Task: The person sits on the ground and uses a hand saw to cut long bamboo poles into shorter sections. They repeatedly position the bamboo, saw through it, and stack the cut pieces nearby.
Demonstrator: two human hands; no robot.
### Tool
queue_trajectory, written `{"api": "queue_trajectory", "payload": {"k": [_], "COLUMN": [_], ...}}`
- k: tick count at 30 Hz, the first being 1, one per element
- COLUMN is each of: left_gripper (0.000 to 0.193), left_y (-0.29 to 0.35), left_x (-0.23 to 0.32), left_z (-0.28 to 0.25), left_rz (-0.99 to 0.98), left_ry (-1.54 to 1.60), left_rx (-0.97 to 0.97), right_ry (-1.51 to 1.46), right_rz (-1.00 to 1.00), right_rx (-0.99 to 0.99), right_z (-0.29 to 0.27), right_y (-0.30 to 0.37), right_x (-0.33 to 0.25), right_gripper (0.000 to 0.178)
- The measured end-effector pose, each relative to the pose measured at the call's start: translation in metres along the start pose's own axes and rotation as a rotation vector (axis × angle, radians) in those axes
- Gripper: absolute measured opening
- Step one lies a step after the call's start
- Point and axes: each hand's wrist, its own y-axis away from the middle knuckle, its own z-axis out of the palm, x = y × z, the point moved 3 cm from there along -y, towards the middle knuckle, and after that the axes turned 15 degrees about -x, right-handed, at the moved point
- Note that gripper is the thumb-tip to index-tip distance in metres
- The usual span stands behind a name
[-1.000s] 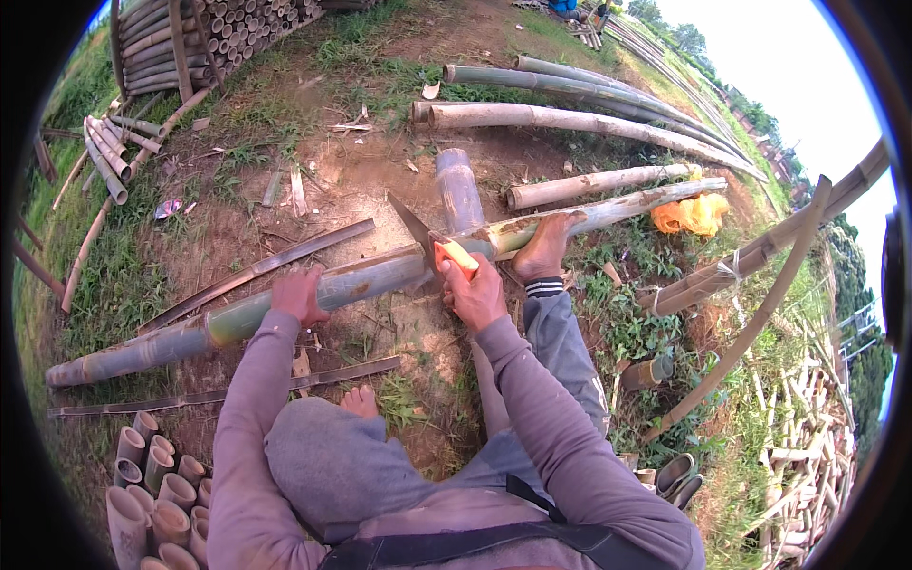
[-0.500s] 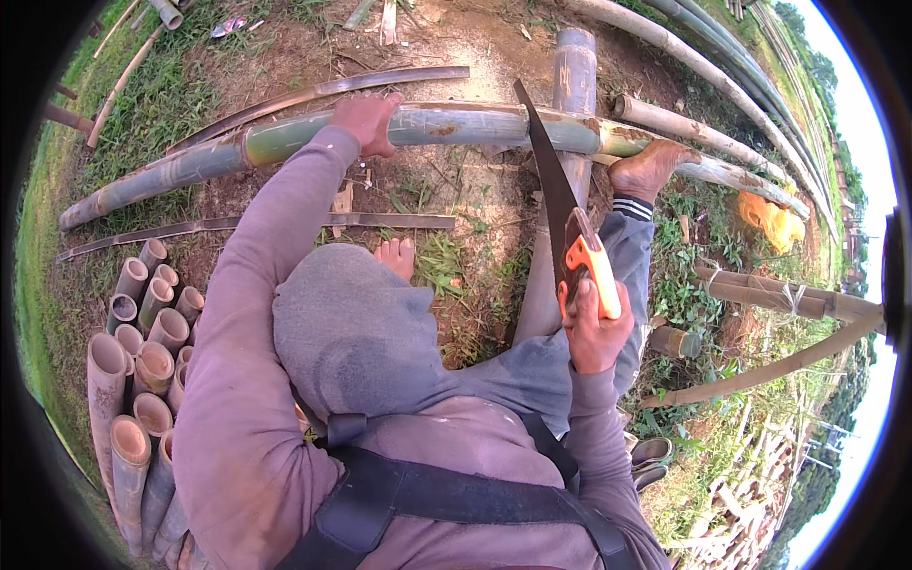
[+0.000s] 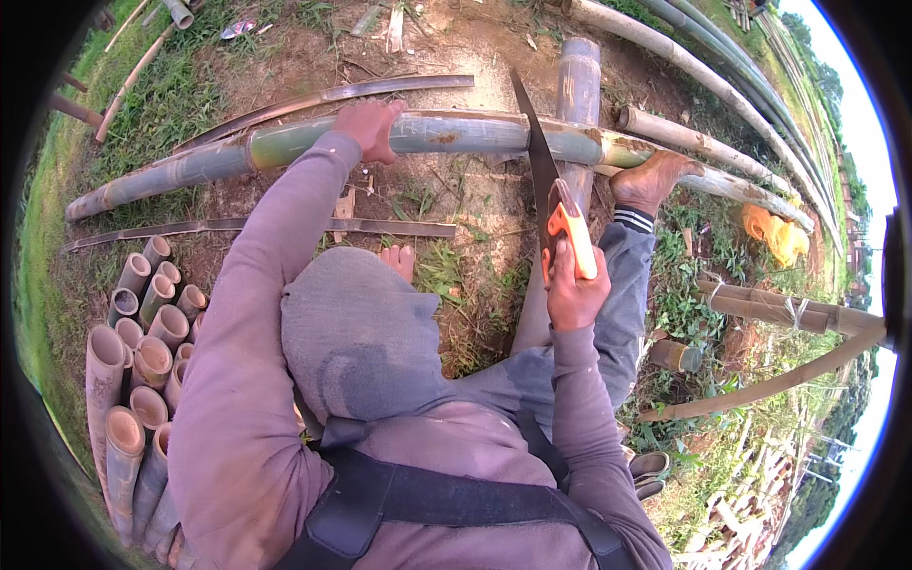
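A thick green-grey bamboo pole (image 3: 461, 131) lies crosswise in front of me, resting on a second bamboo log (image 3: 579, 81) that runs away from me. My left hand (image 3: 369, 129) grips the pole left of its middle, the thumb on the near side. In my right hand (image 3: 577, 290) is the orange handle of a handsaw (image 3: 544, 163). Its dark blade crosses the pole just left of the supporting log, with the tip beyond the pole's far side. My bare foot (image 3: 651, 180) presses on the pole to the right of the log.
Upright cut bamboo tubes (image 3: 152, 361) cluster at the left. Split bamboo strips (image 3: 332, 93) lie on both sides of the pole. Long poles (image 3: 693, 66) stretch across the far right, near a yellow-orange plastic bag (image 3: 774, 235). A tied bamboo rail (image 3: 779, 306) stands at the right.
My right hand has pushed the saw forward and slightly left, its blade sliding farther across the pole. My left hand keeps its grip on the pole.
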Motion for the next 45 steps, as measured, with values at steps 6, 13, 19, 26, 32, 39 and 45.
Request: {"api": "queue_trajectory", "payload": {"k": [6,13,19,26,32,39,45], "left_gripper": [0.103,0.103,0.103,0.1,0.103,0.101,0.105], "left_y": [0.01,-0.002,0.002,-0.009,-0.005,-0.006,-0.008], "left_x": [-0.002,0.024,0.004,0.01,0.017,0.007,0.017], "left_z": [0.021,0.0,0.016,0.024,0.006,0.017,0.012], "left_rz": [-0.03,0.012,-0.007,0.021,0.018,0.007,-0.012], "left_ry": [-0.009,0.008,0.009,-0.103,0.0,-0.014,-0.002], "left_rx": [-0.035,-0.08,-0.02,0.058,-0.044,-0.005,-0.068], "right_ry": [0.193,0.191,0.111,0.289,0.245,0.237,0.086], "right_rz": [0.052,-0.054,0.062,-0.124,-0.075,0.107,-0.036], "right_rx": [-0.037,0.056,-0.013,0.047,0.058,0.035,0.004], "right_z": [-0.042,0.022,-0.017,-0.018,0.017,-0.045,0.01], "right_y": [0.118,-0.129,0.043,0.05,-0.099,0.137,-0.036], "right_x": [0.014,0.03,0.009,0.024,0.04,-0.009,0.032], "right_gripper": [0.022,0.015,0.014,0.019,0.022,0.017,0.016]}}
